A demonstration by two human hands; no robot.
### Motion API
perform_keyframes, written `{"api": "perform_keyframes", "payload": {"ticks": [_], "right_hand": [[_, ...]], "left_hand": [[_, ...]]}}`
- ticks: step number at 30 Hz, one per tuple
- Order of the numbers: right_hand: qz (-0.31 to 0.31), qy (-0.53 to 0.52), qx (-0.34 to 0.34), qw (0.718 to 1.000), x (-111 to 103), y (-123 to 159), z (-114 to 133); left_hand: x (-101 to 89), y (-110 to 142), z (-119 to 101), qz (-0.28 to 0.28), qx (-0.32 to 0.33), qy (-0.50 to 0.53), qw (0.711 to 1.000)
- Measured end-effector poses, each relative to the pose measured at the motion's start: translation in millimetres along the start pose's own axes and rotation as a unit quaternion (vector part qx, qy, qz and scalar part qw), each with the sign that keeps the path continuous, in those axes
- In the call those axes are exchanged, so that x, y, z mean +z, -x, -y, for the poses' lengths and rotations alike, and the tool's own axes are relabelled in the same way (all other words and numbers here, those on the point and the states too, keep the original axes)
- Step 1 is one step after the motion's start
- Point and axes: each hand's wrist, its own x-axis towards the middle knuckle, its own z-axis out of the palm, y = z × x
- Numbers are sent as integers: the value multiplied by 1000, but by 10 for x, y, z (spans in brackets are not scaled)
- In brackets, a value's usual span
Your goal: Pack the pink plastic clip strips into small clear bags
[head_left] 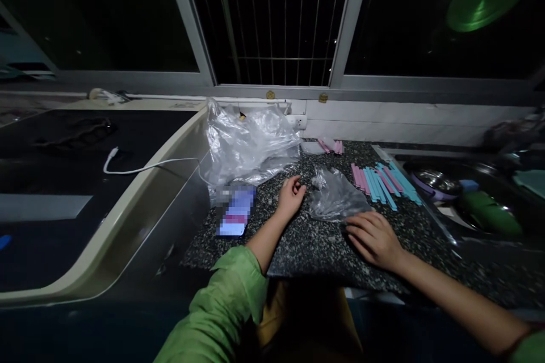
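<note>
My left hand (292, 197) hovers over or rests on the speckled counter, fingers loosely curled with a gap at the thumb, and nothing shows in it. A crumpled clear plastic bag (336, 195) lies just to its right. At that bag's lower right edge is my right hand (372, 238), its fingers stretched out flat, either touching the bag or right beside it. Beyond the right hand, several slim pink sticks (360, 178) and light-blue sticks (377, 186) lie in a loose row; they look like bag sealing clips.
A larger clear plastic bag (251, 144) is heaped against the wall. Left of my hand lies a lit phone (237, 212) near a white cable (157, 163). More pink pieces (331, 146) sit at the back. On the right, a sink holds a metal bowl (436, 178) and something green (489, 212).
</note>
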Motion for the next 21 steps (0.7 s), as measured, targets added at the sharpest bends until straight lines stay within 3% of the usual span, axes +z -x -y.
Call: {"api": "perform_keyframes", "payload": {"ticks": [4, 7, 10, 14, 16, 17, 21], "right_hand": [[-12, -39, 79, 996, -107, 57, -181], [-36, -81, 226, 970, -60, -115, -500], [20, -146, 390, 909, 88, -448, -831], [185, -233, 544, 784, 303, -894, -1096], [245, -238, 559, 755, 376, -1029, -1145], [263, -248, 549, 754, 402, -1072, -1154], [267, -274, 502, 776, 421, -1147, -1121]], "left_hand": [[49, 76, -13, 60, 7, -28, 998], [68, 118, -32, 73, 29, -38, 996], [72, 114, -18, 65, 38, -45, 996], [105, 26, 47, 63, 40, -78, 994], [149, -37, 80, 72, 45, -100, 991], [180, -69, 93, 77, 48, -108, 990], [327, -177, 117, 95, 60, -110, 988]]}}
